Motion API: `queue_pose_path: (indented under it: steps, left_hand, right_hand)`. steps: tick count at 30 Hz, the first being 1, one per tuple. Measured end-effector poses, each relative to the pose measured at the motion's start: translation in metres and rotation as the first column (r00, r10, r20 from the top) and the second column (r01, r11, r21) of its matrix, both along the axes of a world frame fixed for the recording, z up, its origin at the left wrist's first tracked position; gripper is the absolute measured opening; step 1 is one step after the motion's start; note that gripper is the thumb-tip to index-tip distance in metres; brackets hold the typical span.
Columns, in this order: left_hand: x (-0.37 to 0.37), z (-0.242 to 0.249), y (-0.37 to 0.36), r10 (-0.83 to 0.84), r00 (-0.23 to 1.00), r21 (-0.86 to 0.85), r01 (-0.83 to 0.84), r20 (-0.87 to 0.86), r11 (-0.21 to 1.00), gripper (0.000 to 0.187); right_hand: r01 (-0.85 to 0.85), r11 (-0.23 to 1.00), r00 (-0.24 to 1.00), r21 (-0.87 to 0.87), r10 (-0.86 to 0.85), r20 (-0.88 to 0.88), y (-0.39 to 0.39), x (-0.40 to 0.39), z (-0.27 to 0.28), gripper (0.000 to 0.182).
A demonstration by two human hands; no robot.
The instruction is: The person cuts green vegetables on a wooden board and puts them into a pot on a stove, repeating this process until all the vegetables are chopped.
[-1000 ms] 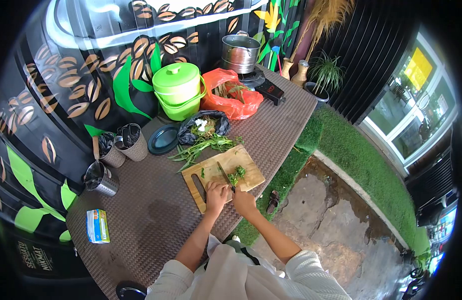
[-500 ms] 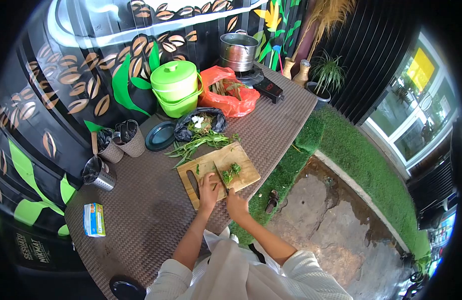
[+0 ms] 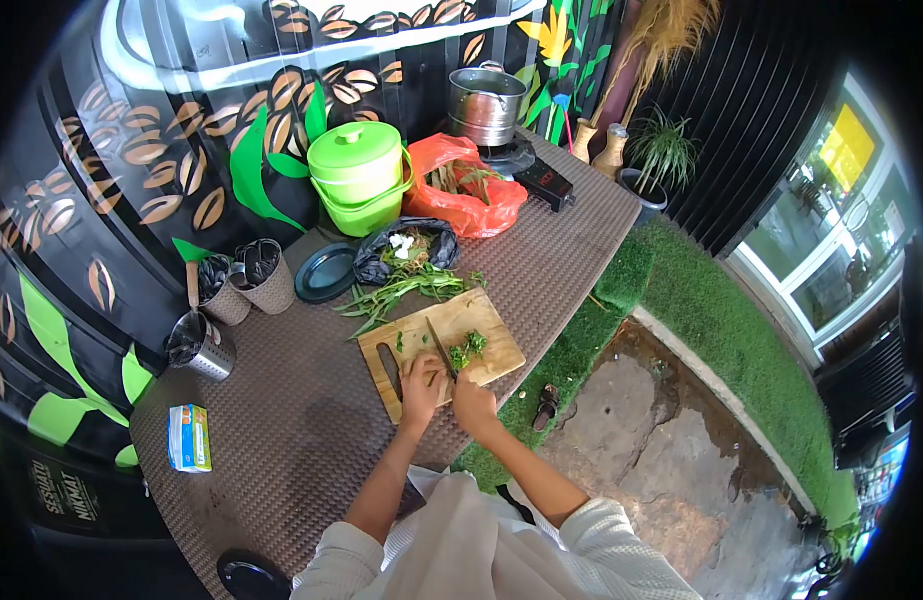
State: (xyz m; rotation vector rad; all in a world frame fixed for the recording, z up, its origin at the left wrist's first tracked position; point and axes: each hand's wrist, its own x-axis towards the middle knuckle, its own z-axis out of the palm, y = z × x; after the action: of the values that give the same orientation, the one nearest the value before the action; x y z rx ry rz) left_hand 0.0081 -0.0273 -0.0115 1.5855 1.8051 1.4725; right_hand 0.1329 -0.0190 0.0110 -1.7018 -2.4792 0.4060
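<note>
My right hand (image 3: 473,402) is wrapped round the handle of a knife (image 3: 440,344), whose blade points away from me over the wooden cutting board (image 3: 411,328). Just left of the blade, my left hand (image 3: 421,385) rests on the board with its fingers bent; what they press on is too small to name. Chopped greens (image 3: 468,348) lie right of the blade. Beyond the board are long green stems (image 3: 406,290) and a black plastic bag (image 3: 444,244) with white and green pieces in it.
On the brown woven-pattern table (image 3: 291,400) stand a green lidded container (image 3: 357,165), a red bag (image 3: 461,200), a pot (image 3: 485,108) on a stove (image 3: 546,184), a dark plate (image 3: 326,272), utensil cups (image 3: 265,278), a metal cup (image 3: 203,350) and a blue-white packet (image 3: 189,438).
The fingers of my left hand are more bent and closer together. The knife's angle has changed slightly, and the whole view has shifted a little.
</note>
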Motion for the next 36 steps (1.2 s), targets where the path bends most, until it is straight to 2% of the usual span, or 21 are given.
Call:
queue_pose_path:
  steps: [2,6,9,11,15,17,18,20,23,26,29,36]
  left_hand:
    - [0.0,0.001,0.001,0.061,0.983,-0.021,-0.065,-0.172,0.998,0.027]
    - [0.001,0.003,0.0,0.105,0.99,-0.006,-0.106,-0.095,0.994,0.023]
    - [0.001,0.0,-0.002,0.072,0.984,0.011,-0.071,-0.161,0.997,0.029]
    - [0.005,0.0,-0.003,0.127,0.973,-0.02,-0.133,-0.194,0.991,0.034]
    - [0.0,-0.012,-0.001,0.057,0.982,-0.006,-0.059,-0.179,0.998,0.038]
    - [0.0,-0.003,-0.004,0.09,0.994,-0.057,-0.093,-0.057,0.994,0.035]
    - [0.0,0.001,-0.003,0.093,0.994,-0.057,-0.096,-0.053,0.994,0.035]
    - [-0.001,0.007,-0.006,0.073,0.988,-0.01,-0.075,-0.133,0.997,0.033]
    - [-0.003,0.001,-0.004,0.071,0.992,0.011,-0.07,-0.103,0.997,0.03]
    - [-0.002,0.006,-0.006,0.067,0.99,-0.02,-0.07,-0.123,0.997,0.029]
    - [-0.002,0.004,-0.004,0.065,0.988,0.006,-0.065,-0.137,0.998,0.026]
    - [-0.001,0.003,-0.005,0.067,0.988,0.031,-0.063,-0.139,0.998,0.022]
  right_hand:
    - [-0.049,0.996,0.996,-0.069,0.043,-0.084,0.005,0.006,-0.001,0.023]
    - [0.034,0.989,0.998,-0.144,-0.042,-0.049,-0.017,0.002,0.005,0.025]
    - [0.032,0.996,0.998,-0.088,-0.037,-0.054,-0.007,-0.002,-0.002,0.027]
    - [-0.043,0.995,0.991,-0.085,0.032,-0.132,0.01,0.001,0.002,0.026]
    - [0.013,0.994,0.995,-0.109,-0.024,-0.101,-0.011,-0.001,0.011,0.026]
    - [0.1,0.983,0.993,-0.156,-0.107,-0.038,-0.019,-0.007,0.009,0.028]
    - [0.098,0.983,0.994,-0.156,-0.105,-0.035,-0.015,-0.006,0.008,0.028]
    - [0.038,0.99,0.991,-0.132,-0.054,-0.12,-0.004,-0.005,0.005,0.029]
    - [0.01,0.994,0.99,-0.105,-0.024,-0.137,-0.001,0.001,0.004,0.024]
    - [0.094,0.975,0.988,-0.199,-0.117,-0.102,-0.019,-0.008,0.013,0.025]
    - [0.074,0.99,0.994,-0.122,-0.084,-0.076,-0.015,-0.013,-0.008,0.031]
    - [0.057,0.987,0.994,-0.148,-0.069,-0.079,-0.018,-0.006,0.002,0.03]
